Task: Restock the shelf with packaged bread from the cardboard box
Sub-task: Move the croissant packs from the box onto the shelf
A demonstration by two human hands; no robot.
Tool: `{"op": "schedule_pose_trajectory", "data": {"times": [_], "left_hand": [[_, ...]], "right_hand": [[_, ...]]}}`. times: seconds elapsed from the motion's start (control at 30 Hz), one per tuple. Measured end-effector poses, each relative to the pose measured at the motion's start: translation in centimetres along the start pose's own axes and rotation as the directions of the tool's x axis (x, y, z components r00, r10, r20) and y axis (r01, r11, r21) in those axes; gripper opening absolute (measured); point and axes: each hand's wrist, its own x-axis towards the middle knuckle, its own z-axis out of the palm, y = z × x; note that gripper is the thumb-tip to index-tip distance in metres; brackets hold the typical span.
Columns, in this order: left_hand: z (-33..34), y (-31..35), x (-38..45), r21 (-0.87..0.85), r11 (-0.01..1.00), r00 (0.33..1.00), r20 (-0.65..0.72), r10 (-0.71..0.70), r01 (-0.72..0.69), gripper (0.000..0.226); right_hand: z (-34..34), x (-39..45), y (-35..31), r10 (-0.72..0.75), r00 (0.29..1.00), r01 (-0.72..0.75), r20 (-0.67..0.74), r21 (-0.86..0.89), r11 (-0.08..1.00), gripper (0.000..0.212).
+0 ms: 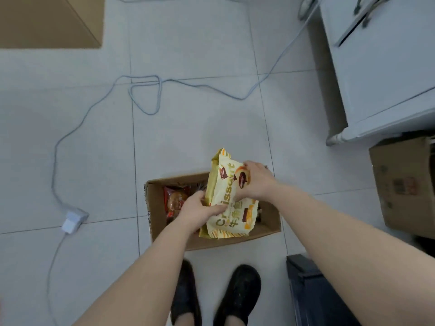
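yellow plastic wraps the croissant packages [227, 196], which both hands hold just above the open cardboard box [211, 241] on the floor. it looks like two packages held together, one behind the other, with brown letters printed along the front one. the left hand [197, 209] grips the stack from its left edge, fingers curled onto the front face near the middle. the right hand [255, 180] holds the upper right part, the fingers bent over the top side of the package; the fingertips themselves are hidden behind it. the packages stand nearly upright, leaning a little to the right, and their lower end hangs over the inside of the box.

inside the box, at its left side, lies a red bread packet [175, 201], partly covered by the left hand. other dark things lie at the right side of the box, but they are too hidden to name.

the box sits on a floor of pale grey tiles [188, 128]. a thin blue-grey cable [146, 95] loops over the tiles and goes to a white adapter [74, 220] at the left. below the box are two black shoes [237, 295] of the person. a white cabinet [381, 67] stands at the upper right, and a second cardboard box [404, 184] stands near its foot. one more brown carton [51, 20] shows in the upper left corner.
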Motion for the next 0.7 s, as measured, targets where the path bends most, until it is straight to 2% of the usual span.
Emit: {"op": "schedule_pose_trajectory", "data": {"times": [0.07, 0.13, 0.2, 0.33, 0.4, 0.5, 0.6, 0.67, 0.7], "left_hand": [[-2.5, 4.5, -4.4, 0.071, 0.994, 0.996, 0.047, 0.078, -0.081, 0.051], [-4.6, 9.7, -9.7, 0.156, 0.971, 0.98, 0.116, 0.162, -0.179, 0.042], [-6.4, 15.2, -15.4, 0.266, 0.918, 0.951, 0.174, 0.256, -0.296, 0.031], [-9.3, 25.4, -26.8, 0.392, 0.788, 0.878, 0.274, 0.393, -0.475, 0.032], [-10.2, 29.4, -32.0, 0.398, 0.735, 0.835, 0.306, 0.457, -0.548, 0.038], [-10.6, 34.5, -38.9, 0.361, 0.636, 0.73, 0.295, 0.617, -0.683, 0.052], [-10.1, 38.3, -45.9, 0.264, 0.526, 0.583, 0.239, 0.777, -0.808, 0.053], [-9.2, 40.1, -49.6, 0.113, 0.49, 0.503, 0.167, 0.848, -0.864, 0.044], [-8.5, 40.9, -51.3, 0.014, 0.496, 0.493, 0.144, 0.858, -0.868, 0.037]], "right_hand": [[-4.5, -4.4, -2.4, -0.043, 0.999, 0.043, -0.003, -0.006, 0.999, 0.114], [-9.9, -10.0, -5.0, -0.084, 0.996, 0.085, -0.028, 0.055, 0.995, 0.107], [-15.3, -16.1, -7.2, -0.111, 0.992, 0.119, -0.067, 0.117, 0.986, 0.086], [-23.4, -28.9, -10.5, -0.146, 0.985, 0.171, -0.097, 0.35, 0.921, 0.048], [-25.6, -34.8, -11.6, -0.159, 0.96, 0.245, -0.229, 0.423, 0.872, 0.037], [-27.8, -43.1, -12.7, -0.11, 0.88, 0.367, -0.461, 0.515, 0.774, 0.023], [-29.6, -50.9, -12.8, -0.005, 0.763, 0.466, -0.646, 0.545, 0.696, 0.029], [-30.6, -56.1, -12.4, 0.088, 0.667, 0.542, -0.74, 0.563, 0.625, 0.039], [-30.9, -58.6, -12.1, 0.137, 0.603, 0.592, -0.786, 0.556, 0.584, 0.035]]}}
